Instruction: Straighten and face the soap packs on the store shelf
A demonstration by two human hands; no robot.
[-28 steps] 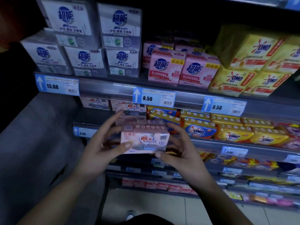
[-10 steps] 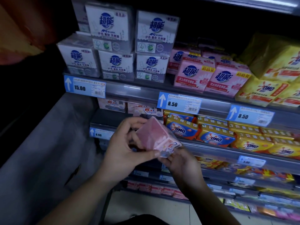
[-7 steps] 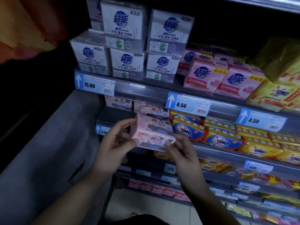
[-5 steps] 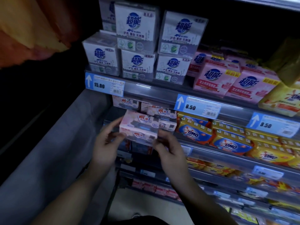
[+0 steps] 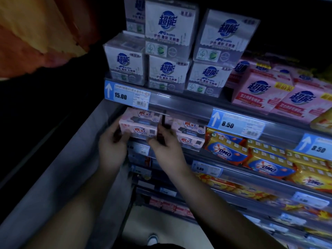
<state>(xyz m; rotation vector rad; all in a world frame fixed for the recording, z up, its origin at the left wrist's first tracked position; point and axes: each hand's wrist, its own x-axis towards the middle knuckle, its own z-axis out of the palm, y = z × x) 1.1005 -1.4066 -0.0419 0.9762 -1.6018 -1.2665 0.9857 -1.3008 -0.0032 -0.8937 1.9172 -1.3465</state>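
— Well, starting at the far left, what's there?

— Something orange and yellow (image 5: 36, 33) up in the corner, too blurred to name. Below it is the grey side panel (image 5: 53, 168) of the shelving.

— And the hands?

— The left hand (image 5: 113, 146) has its fingers curled round the left end of a pink soap pack (image 5: 139, 127). The right hand (image 5: 167, 150) grips the right end, with the thumb low on the front.

— Where's the pack exactly?

— At the left end of the second shelf (image 5: 237, 172), directly under the 15.00 price tag (image 5: 125, 95). Its printed face is toward the camera and it sits roughly level. I cannot tell whether it rests on the shelf, because the hands cover its lower edge.

— What's next to it?

— More pink packs (image 5: 188, 133) of the same kind, stacked just beside it on the right. After them a row of yellow and blue OMO packs (image 5: 226, 151) runs off to the right.

— And the shelf above?

— White packs (image 5: 167, 72) with blue logos stacked two high, then pink cartons (image 5: 260, 94) to their right. An 8.50 price tag (image 5: 235, 124) is on the rail below those.
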